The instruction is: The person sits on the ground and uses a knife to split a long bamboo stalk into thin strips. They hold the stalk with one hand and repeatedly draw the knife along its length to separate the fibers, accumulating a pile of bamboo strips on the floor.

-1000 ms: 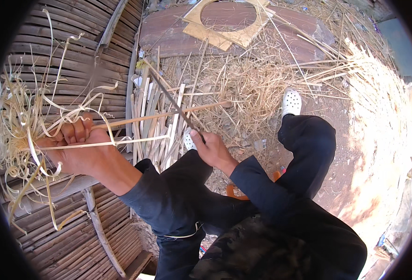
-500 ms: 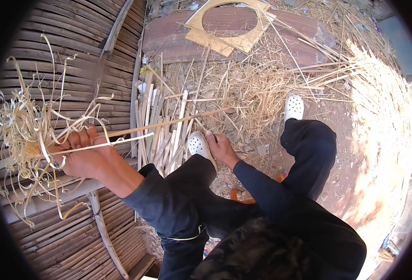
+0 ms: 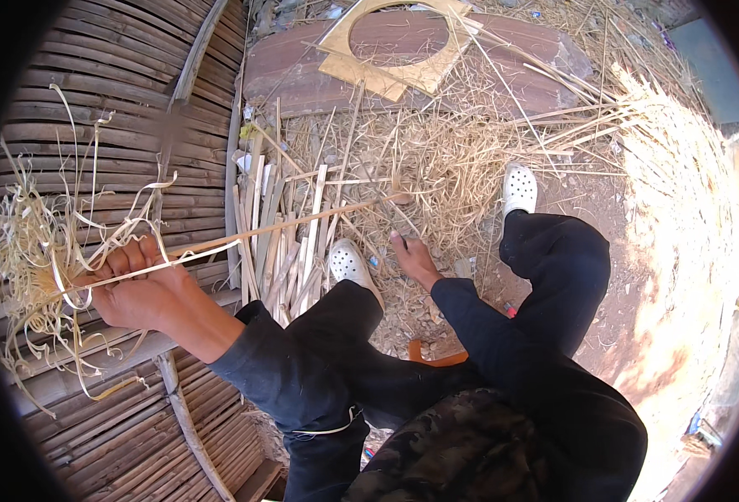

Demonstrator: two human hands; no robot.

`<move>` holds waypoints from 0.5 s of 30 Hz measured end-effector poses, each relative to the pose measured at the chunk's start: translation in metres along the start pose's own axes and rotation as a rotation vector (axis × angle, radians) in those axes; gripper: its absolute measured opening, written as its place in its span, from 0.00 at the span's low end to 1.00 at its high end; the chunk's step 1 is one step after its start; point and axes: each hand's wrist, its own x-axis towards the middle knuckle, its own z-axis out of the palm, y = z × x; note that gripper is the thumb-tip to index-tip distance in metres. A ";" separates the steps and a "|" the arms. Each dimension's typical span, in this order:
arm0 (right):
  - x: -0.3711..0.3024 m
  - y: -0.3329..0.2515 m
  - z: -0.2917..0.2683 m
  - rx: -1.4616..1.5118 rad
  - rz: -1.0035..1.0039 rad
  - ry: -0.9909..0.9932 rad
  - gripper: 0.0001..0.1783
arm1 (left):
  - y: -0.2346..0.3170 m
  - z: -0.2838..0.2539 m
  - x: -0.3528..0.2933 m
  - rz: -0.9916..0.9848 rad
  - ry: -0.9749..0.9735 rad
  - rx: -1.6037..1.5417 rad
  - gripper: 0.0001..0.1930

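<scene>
– While the long bamboo strip is gripped in the left hand, how much of the work is judged done?

– Part only, as a judgement. A tuft of curled shavings is bunched at the outer side of the left fist, and a thin sliver is seen running close beside the strip. Whether either is attached to it cannot be told. The stretch beyond the fist, reaching out over the ground, is uncurled and is judged to be left for working.

– How are the hands recorded?

– Left: closed tightly, strip and sliver both held. Right hand: fingers curled shut, near the strip's far end; what appears to be a narrow blade is noted rising from it, blurred. Its handle is hidden.

– Are any containers noted?

– None is identified. Loose pale strips are piled on the ground beside a white clog, and fine shavings are scattered farther out. A board with a round opening is laid on a brown panel; through the opening, only the panel and some litter are seen.
</scene>
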 end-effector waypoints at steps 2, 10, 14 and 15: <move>-0.017 -0.028 0.014 0.023 -0.298 0.010 0.38 | 0.004 -0.004 0.003 0.038 0.092 0.104 0.20; 0.021 0.046 -0.018 -0.155 0.105 0.031 0.36 | -0.013 -0.102 0.061 -0.148 -0.139 -0.012 0.18; -0.038 -0.031 0.003 -0.054 -0.173 -0.154 0.30 | -0.005 -0.096 0.052 -0.029 0.202 0.147 0.23; -0.048 -0.031 0.011 -0.035 -0.245 -0.103 0.28 | -0.002 -0.093 0.048 -0.018 0.141 0.117 0.23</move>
